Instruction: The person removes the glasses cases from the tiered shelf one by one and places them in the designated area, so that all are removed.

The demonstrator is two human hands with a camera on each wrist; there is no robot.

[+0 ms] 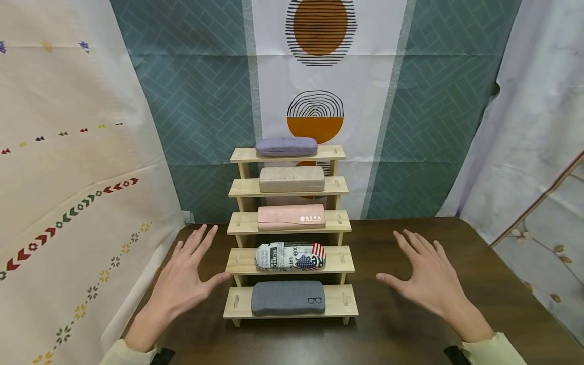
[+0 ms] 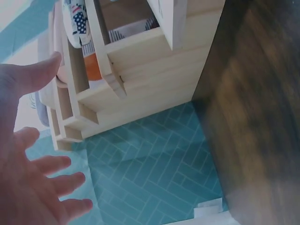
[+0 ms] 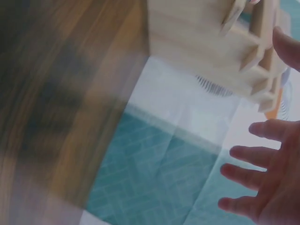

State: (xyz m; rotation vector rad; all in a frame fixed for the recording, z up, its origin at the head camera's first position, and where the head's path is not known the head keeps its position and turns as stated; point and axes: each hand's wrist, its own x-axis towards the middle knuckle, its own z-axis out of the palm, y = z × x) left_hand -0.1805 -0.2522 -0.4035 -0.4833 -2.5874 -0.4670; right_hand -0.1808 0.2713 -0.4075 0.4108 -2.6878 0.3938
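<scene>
As eyeglass cases (image 1: 288, 298) line the stepped rack (image 1: 342, 300), I see left hand (image 1: 180, 287) and right hand (image 1: 432, 282) alongside. Fingers (image 1: 206, 244) spread wide!

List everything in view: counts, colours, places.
Rack: 1, pale wood, centre
Rounded case: 1, purple, top shelf
Boxy case: 1, beige, second-highest shelf
Lettered case: 1, pink, middle shelf
Newsprint case: 1, multicoloured, second-lowest shelf
Glasses-print case: 1, grey, bottom shelf
Table: 1, brown, under rack
Back cloth: 1, teal, white, orange, behind
Left cloth: 1, cream, left
Right cloth: 1, whitish, right
Left hand: 1, bare, rack's left
Right hand: 1, bare, rack's right
Sleeves: 2, pale yellow, both wrists
Wrist gear: 2, black, at sleeves
</scene>
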